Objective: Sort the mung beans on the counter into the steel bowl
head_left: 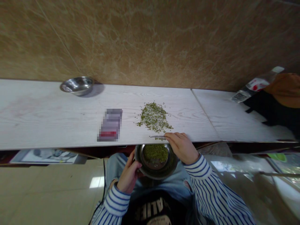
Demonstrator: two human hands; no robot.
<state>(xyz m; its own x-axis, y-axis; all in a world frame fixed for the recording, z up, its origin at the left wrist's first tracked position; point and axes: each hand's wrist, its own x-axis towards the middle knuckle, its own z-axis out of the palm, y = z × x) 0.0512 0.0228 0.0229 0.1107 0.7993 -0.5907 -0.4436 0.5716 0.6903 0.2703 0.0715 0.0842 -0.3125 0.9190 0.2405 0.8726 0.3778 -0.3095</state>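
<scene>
My left hand (128, 175) grips the rim of a steel bowl (172, 164) held below the table's front edge; green beans lie inside the bowl (156, 152). My right hand (181, 147) rests at the table edge just above the bowl, fingers curled around a thin flat tool (157, 136) that lies along the edge with a few beans on it. A scattered pile of green beans (154, 116) sits on the white table (47, 118) a little beyond that hand.
A second, empty steel bowl (77, 85) stands at the back left by the marble wall. A blurred flat packet (110, 125) lies left of the beans. A plastic bottle (255, 84) and dark bag (274, 112) sit at the far right.
</scene>
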